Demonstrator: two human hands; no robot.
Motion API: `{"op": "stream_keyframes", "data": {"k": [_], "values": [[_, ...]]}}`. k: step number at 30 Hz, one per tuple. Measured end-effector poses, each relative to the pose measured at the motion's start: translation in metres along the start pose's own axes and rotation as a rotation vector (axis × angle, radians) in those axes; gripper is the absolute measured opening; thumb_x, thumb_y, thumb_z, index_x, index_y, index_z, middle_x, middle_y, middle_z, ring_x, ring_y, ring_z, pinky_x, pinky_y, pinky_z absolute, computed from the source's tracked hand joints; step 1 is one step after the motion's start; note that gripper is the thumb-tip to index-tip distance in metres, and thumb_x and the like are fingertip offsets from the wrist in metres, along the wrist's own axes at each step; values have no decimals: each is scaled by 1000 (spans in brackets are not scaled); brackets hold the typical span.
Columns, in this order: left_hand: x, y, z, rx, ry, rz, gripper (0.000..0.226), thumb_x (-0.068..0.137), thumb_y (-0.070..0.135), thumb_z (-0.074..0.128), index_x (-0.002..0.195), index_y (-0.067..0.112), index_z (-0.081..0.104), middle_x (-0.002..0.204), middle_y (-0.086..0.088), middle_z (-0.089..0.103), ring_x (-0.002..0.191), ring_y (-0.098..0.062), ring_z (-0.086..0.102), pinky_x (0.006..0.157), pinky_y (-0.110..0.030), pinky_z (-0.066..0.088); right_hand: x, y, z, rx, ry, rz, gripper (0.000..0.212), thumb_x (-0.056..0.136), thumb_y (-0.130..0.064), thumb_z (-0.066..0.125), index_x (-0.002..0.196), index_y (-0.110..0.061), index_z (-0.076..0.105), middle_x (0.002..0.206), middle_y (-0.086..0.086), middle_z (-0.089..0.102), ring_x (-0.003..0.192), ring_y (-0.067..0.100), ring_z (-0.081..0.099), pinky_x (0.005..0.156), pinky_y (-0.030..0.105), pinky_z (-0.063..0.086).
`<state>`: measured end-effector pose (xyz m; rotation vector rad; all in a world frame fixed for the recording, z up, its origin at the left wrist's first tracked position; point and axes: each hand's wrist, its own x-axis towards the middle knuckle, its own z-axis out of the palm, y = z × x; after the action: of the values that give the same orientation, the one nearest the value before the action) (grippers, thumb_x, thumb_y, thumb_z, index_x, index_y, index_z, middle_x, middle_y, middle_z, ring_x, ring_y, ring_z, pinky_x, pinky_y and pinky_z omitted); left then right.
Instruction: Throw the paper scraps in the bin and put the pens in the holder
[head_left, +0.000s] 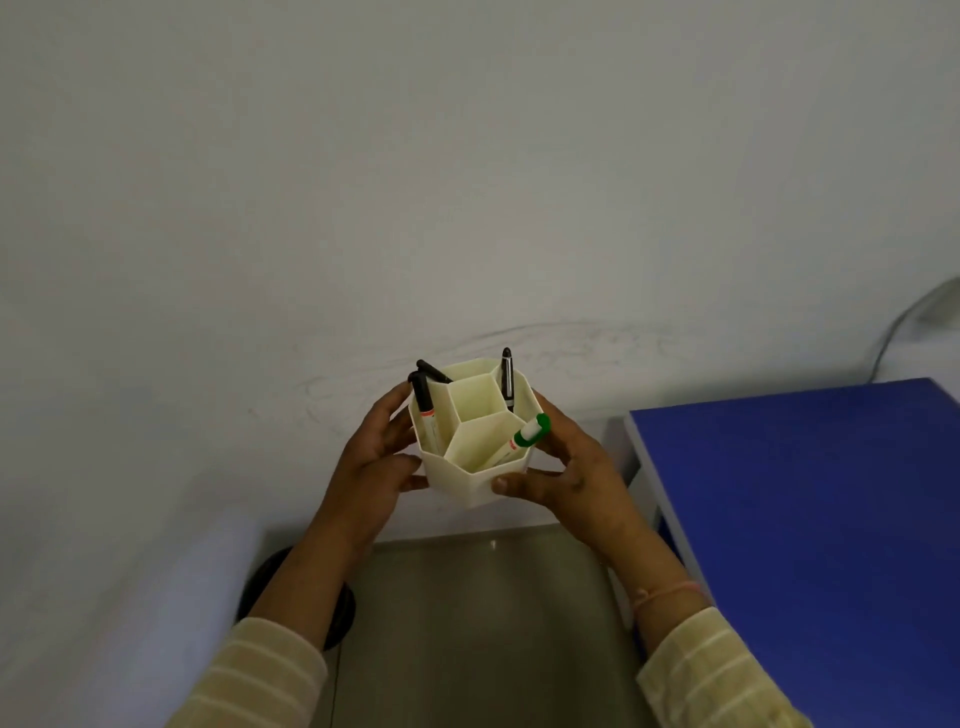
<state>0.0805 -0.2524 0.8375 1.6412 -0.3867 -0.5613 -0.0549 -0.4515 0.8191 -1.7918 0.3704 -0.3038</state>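
Both hands hold a cream holder (470, 483) up in the air in front of a pale wall (467, 156), above the floor and off the bench. The left hand (371, 467) cups its left side, and the right hand (566, 467) has its grip closed on the right side, thumb pressed across the front lower wall. The holder has honeycomb compartments. Two black-capped pens (425, 402) stand in the left compartment, a black pen (507, 379) leans in the far right one, and a green-capped marker (527, 434) tilts out of the near right one, over the rim toward the right hand. The middle compartment looks empty. The blue bench (810, 519) lies to the right, its near-left edge just beside the right forearm. Open floor (478, 623) shows between the arms. A dark round object (270, 577) sits behind the left forearm.
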Motion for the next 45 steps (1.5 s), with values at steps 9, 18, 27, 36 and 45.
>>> {"op": "stream_keyframes", "data": {"k": [9, 18, 27, 36, 45], "values": [[28, 30, 159, 0, -203, -12, 80, 91, -14, 54, 147, 43, 49, 140, 15, 65, 126, -12, 64, 80, -34, 65, -53, 22, -144, 9, 238, 80, 94, 71, -31, 92, 150, -46, 44, 138, -18, 65, 131, 5, 59, 101, 27, 55], [63, -35, 318, 86, -357, -107, 73, 92, 3, 72, 150, 36, 45, 138, 7, 66, 110, -6, 69, 81, -30, 64, -101, 115, -222, 68, 484, 224, 84, 75, -20, 90, 147, -38, 50, 131, -24, 66, 118, -13, 60, 79, 9, 54], [68, -88, 355, 204, -332, -165, 68, 97, 20, 70, 154, 39, 37, 137, 13, 62, 109, -2, 62, 71, -16, 53, -112, 176, -230, 122, 495, 302, 85, 75, -16, 91, 145, -43, 49, 136, -23, 63, 128, -2, 59, 100, 30, 58], [71, -88, 352, 307, -425, -184, 71, 98, 5, 64, 154, 38, 37, 151, 14, 51, 136, -15, 53, 106, -41, 52, -116, 197, -235, 158, 474, 358, 92, 78, 3, 84, 148, -43, 45, 150, -15, 54, 140, 13, 52, 100, 38, 58], [60, -13, 274, 613, -253, -63, 72, 100, 26, 63, 159, 42, 24, 168, 7, 28, 152, -24, 35, 115, -40, 40, -113, 132, -257, -341, 712, 333, 71, 94, -4, 67, 155, -29, 40, 167, 4, 34, 154, 26, 31, 113, 43, 40]]}}
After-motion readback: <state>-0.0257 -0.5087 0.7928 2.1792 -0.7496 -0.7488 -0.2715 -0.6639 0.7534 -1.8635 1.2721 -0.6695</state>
